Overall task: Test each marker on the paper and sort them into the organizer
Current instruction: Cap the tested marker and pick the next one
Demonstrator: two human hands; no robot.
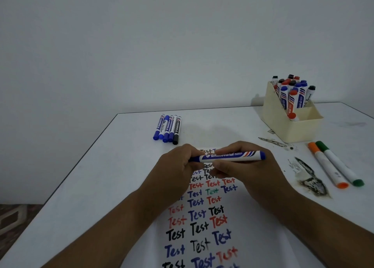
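Overhead, both hands gripped one blue marker [226,156], left hand [178,164] at its cap, right hand [247,166] on its barrel; five markers [168,129] lay beyond, two pens [336,164] rightward.

Both forearms are reaching forward, converging; the left hand [178,162] is curling its fingers in a grip; the right hand [242,164] is pinching with thumb and fingers.

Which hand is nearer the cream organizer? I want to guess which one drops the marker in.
The right hand: it lies toward the organizer, which stands up and to the right. The left hand is farther left.
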